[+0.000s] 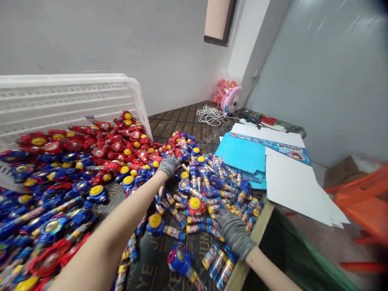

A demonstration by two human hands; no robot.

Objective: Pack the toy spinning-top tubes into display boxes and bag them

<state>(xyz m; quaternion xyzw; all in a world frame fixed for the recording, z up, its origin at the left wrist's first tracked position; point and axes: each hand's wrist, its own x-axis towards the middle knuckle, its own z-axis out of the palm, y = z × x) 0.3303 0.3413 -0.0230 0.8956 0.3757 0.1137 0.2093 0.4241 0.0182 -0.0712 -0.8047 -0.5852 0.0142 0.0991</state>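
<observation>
My left hand [169,165], in a grey knit glove, reaches into the heap of red and blue plastic toys. Its fingers curl among the blue ones; what they grip, if anything, is hidden. My right hand [235,233], gloved alike, rests at the near edge of the pile of small printed tubes [197,229], fingers stretched out over them. Just beyond its fingertips lies a red toy with a yellow disc [195,205]. Nearer to me lie a blue toy with a yellow disc [155,221] and a blue-and-red toy on a tube handle [180,258].
A white plastic crate [69,97] lies tipped at left, toys spilling from it. Flat white printed cardboard [291,182] and blue card [242,155] lie right. Behind are a coiled white cable [212,116] and a pink fan [232,100]. An orange chair [363,198] stands beyond the table's wooden edge [257,236].
</observation>
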